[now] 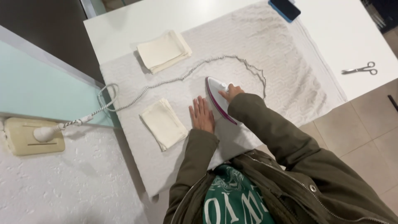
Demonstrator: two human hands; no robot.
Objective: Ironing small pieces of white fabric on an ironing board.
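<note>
White table (124, 25), most of its top covered by a pale textured towel (286, 70) serving as a pressing pad; tiled floor at the right, rough white wall and a wall socket (33, 135) at the left.

Iron (217, 97), white with a magenta edge: stands near the towel's near edge, about midway along it. Right hand (231, 91) closed around its handle, fingers curled on top. Braided grey-white cord (166, 83) runs from the iron in a loop across the towel, over the table's left edge to the socket plug.

Left hand (202, 114): flat, fingers spread and pressed palm-down on the towel, just beside the iron's left side, pinching nothing.

Folded cream cloth (163, 123): on the towel, near its left edge, just left of the left hand.

Stack of folded cream cloths (163, 50): toward the towel's far left corner.

Scissors (360, 69): on bare table near the right edge.

Dark phone in blue case (285, 8): at the far edge.

Both sleeves olive green.
</note>
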